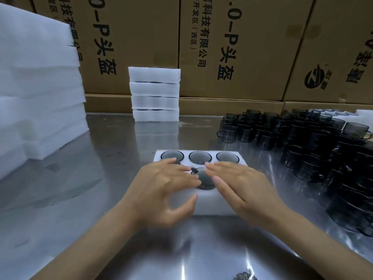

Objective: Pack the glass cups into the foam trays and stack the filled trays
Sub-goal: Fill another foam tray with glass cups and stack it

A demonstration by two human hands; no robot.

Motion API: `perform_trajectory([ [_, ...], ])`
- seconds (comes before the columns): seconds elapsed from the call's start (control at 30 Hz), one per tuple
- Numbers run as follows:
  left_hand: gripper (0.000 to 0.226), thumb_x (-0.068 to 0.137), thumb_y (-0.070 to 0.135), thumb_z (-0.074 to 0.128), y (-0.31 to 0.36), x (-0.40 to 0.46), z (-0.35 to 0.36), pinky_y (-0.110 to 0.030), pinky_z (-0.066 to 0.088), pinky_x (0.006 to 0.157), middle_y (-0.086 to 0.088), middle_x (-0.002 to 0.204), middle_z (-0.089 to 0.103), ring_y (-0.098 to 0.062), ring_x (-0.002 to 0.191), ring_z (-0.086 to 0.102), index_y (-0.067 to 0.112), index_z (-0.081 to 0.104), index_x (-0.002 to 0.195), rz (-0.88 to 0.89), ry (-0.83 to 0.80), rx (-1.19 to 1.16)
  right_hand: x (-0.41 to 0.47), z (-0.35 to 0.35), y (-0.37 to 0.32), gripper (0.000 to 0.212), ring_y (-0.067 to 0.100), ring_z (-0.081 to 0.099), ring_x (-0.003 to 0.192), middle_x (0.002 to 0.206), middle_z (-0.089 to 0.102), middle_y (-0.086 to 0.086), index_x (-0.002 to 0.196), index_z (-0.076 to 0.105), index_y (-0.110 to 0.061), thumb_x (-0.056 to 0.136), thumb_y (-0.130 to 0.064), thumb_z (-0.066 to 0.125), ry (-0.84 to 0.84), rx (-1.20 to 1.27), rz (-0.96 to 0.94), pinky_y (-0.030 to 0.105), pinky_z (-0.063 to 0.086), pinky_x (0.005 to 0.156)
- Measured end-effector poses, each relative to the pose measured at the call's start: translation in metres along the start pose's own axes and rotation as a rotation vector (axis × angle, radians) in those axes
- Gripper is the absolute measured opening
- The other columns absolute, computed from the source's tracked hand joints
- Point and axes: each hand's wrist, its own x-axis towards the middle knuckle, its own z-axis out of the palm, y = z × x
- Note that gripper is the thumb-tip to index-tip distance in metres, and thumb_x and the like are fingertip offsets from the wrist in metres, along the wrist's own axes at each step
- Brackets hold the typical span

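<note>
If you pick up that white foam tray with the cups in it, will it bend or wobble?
The foam tray looks thick and blocky, so it probably bends only a little. The glass cups sit sunk in its holes, so they likely stay put, though glass adds weight. Both hands, left hand and right hand, hover over it; lifting with two seems safest.

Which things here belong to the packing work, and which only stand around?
Belong to the job: foam tray under both hands, cups in its far row, loose dark cups, stack of filled trays, pile of foam.
Only around: cardboard boxes, steel table.
</note>
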Motion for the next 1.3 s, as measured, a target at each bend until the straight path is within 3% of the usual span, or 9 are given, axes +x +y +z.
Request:
perform_trajectory([
  [0.23, 0.029, 0.076, 0.036, 0.055, 0.003, 0.0, 0.005, -0.03, 0.05, 0.092, 0.013, 0.089, 0.074, -0.003, 0.084, 0.07, 0.021, 0.078, 0.085, -0.113, -0.028, -0.097, 0.0, 0.002, 0.001, 0.052, -0.002, 0.048, 0.123, 0.13, 0.057, -0.016, 0.12, 0.065, -0.029, 0.094, -0.047, 0.024, -0.055, -0.07, -0.006, 0.016, 0.039, 0.092],
  [0.33, 0.029, 0.081, 0.034, 0.052, 0.004, -0.001, 0.006, -0.033, 0.052, 0.087, 0.014, 0.091, 0.074, -0.005, 0.084, 0.069, 0.022, 0.077, 0.088, -0.142, 0.016, -0.145, 0.002, 0.003, 0.007, 0.046, -0.016, 0.038, 0.123, 0.129, 0.052, -0.03, 0.125, 0.058, -0.039, 0.092, -0.052, 0.028, -0.074, 0.086, 0.095, 0.007, 0.03, 0.095],
  [0.47, 0.031, 0.084, 0.035, 0.049, -0.009, 0.0, 0.004, -0.031, 0.053, 0.08, 0.017, 0.096, 0.072, -0.004, 0.093, 0.067, 0.022, 0.075, 0.094, -0.277, 0.215, -0.354, 0.007, -0.007, 0.028, 0.036, -0.012, 0.05, 0.116, 0.116, 0.06, -0.031, 0.113, 0.063, -0.042, 0.091, -0.048, 0.036, 0.172, 0.533, 0.342, 0.015, 0.038, 0.096],
  [0.6, 0.033, 0.082, 0.038, 0.049, -0.034, -0.003, 0.004, -0.018, 0.046, 0.086, 0.012, 0.098, 0.073, -0.006, 0.102, 0.065, 0.022, 0.074, 0.093, -0.516, 0.392, -0.597, 0.005, 0.002, 0.071, 0.033, -0.004, 0.054, 0.114, 0.115, 0.065, -0.02, 0.116, 0.065, -0.031, 0.097, -0.039, 0.039, 0.389, 0.541, 0.571, 0.023, 0.039, 0.096],
  [0.77, 0.029, 0.077, 0.024, 0.051, -0.045, -0.006, 0.014, -0.027, 0.04, 0.102, 0.01, 0.109, 0.07, -0.006, 0.116, 0.056, 0.021, 0.073, 0.095, -0.654, 0.218, -0.659, 0.013, 0.039, 0.119, 0.032, 0.016, 0.051, 0.121, 0.131, 0.058, -0.002, 0.127, 0.058, -0.017, 0.097, -0.021, 0.046, 0.287, 0.574, 0.857, 0.034, 0.036, 0.107],
  [0.93, 0.031, 0.076, 0.028, 0.05, -0.046, -0.006, 0.015, -0.026, 0.032, 0.105, 0.016, 0.113, 0.066, -0.006, 0.121, 0.046, 0.023, 0.074, 0.095, -0.631, 0.133, -0.577, 0.047, 0.059, 0.136, 0.054, 0.021, 0.052, 0.12, 0.131, 0.057, 0.001, 0.145, 0.034, -0.025, 0.094, -0.023, 0.05, 0.096, 0.42, 0.838, 0.042, 0.041, 0.101],
  [1.03, 0.03, 0.077, 0.027, 0.05, -0.046, -0.005, 0.015, -0.024, 0.032, 0.103, 0.015, 0.111, 0.067, -0.006, 0.12, 0.048, 0.021, 0.073, 0.094, -0.603, 0.135, -0.551, 0.07, 0.069, 0.143, 0.06, 0.021, 0.042, 0.132, 0.154, 0.029, -0.003, 0.15, 0.021, -0.023, 0.096, -0.019, 0.046, 0.035, 0.276, 0.793, 0.045, 0.039, 0.103],
  [1.1, 0.029, 0.077, 0.026, 0.05, -0.048, -0.005, 0.016, -0.023, 0.033, 0.102, 0.015, 0.109, 0.068, -0.006, 0.118, 0.048, 0.021, 0.073, 0.093, -0.595, 0.13, -0.54, 0.08, 0.076, 0.148, 0.062, 0.021, 0.037, 0.135, 0.158, 0.015, -0.009, 0.151, 0.018, -0.022, 0.096, -0.017, 0.045, 0.05, 0.186, 0.769, 0.042, 0.037, 0.104],
  [1.3, 0.026, 0.077, 0.028, 0.051, -0.054, -0.004, 0.02, -0.017, 0.033, 0.097, 0.01, 0.105, 0.069, -0.011, 0.117, 0.049, 0.025, 0.072, 0.091, -0.581, 0.128, -0.53, 0.091, 0.086, 0.168, 0.063, 0.021, 0.035, 0.134, 0.157, 0.012, -0.012, 0.151, 0.019, -0.025, 0.094, -0.017, 0.045, 0.094, 0.162, 0.807, 0.04, 0.038, 0.098],
])
